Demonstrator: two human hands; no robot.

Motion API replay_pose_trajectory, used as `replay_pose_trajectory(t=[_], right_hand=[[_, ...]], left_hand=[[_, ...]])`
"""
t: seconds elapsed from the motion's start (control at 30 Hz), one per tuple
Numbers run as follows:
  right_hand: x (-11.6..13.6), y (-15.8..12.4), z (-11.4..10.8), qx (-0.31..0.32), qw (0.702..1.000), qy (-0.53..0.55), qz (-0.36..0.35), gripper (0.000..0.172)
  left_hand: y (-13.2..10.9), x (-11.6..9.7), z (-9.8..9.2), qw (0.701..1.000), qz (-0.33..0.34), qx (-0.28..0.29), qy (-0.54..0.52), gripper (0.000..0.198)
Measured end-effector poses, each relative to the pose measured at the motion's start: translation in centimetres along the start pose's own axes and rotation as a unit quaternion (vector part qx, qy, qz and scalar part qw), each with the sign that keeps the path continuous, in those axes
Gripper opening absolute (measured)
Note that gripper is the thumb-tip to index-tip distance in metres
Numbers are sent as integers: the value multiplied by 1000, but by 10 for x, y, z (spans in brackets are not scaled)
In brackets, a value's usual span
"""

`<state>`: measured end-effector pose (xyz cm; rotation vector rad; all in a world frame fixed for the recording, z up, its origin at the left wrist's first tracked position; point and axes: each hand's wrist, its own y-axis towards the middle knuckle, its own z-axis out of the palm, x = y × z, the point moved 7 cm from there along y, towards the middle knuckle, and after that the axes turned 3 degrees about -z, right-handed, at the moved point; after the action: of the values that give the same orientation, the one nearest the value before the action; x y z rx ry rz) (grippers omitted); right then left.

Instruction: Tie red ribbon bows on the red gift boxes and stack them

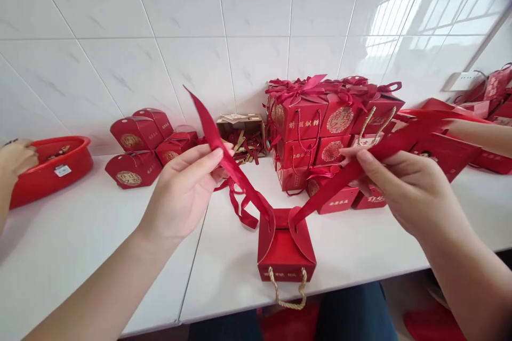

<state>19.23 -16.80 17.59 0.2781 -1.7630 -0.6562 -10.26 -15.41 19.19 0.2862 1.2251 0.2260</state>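
Observation:
A small red gift box (286,248) with a gold rope handle (290,305) stands near the table's front edge. Its curved top flaps have slots, and a red ribbon (248,185) passes through them. My left hand (180,186) pinches one end of this ribbon, up and to the left of the box. The other end is pinched by my right hand (400,186), up and to the right. Both lengths run down to the flaps in a V shape. Neither hand touches the box itself.
Stacked red gift boxes with bows (304,122) stand against the tiled wall. Several more boxes (136,170) sit at left. Behind are an open carton (262,141) of ribbons and loose ribbon (244,216). Other people's hands (18,157) reach in at both sides, one by a red basin (60,181).

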Motion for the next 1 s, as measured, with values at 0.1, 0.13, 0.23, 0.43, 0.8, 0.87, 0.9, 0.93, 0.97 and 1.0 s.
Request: replay_pose_trajectory(t=[0.1,0.13,0.23,0.43,0.8,0.87,0.9,0.93,0.97,1.0], right_hand=[[30,20,17,22,998,41,-35,23],[38,24,24,36,997,60,-44,22],[53,32,42,86,989,100,-62,26],[56,38,58,135,980,132,-63,37],[66,39,51,127,975,166,-80,34],[68,39,49,126,973,175,-89,31],[69,39,49,128,971,180,-91,30],[69,39,50,133,969,187,-93,30],[70,40,51,139,967,195,-91,30],[70,40,53,148,964,202,-86,30]], left_hand=[[10,-11,25,999,7,40,33,8],[13,-12,32,998,7,51,38,8],[14,-13,52,996,8,80,41,9],[10,-15,68,995,33,83,37,9],[6,-2,72,995,22,83,49,14],[6,-3,72,995,28,79,46,13],[6,-3,72,996,27,78,40,12],[5,-4,73,996,26,79,31,12],[5,-5,73,996,24,81,21,11],[5,-6,74,996,25,85,12,11]])
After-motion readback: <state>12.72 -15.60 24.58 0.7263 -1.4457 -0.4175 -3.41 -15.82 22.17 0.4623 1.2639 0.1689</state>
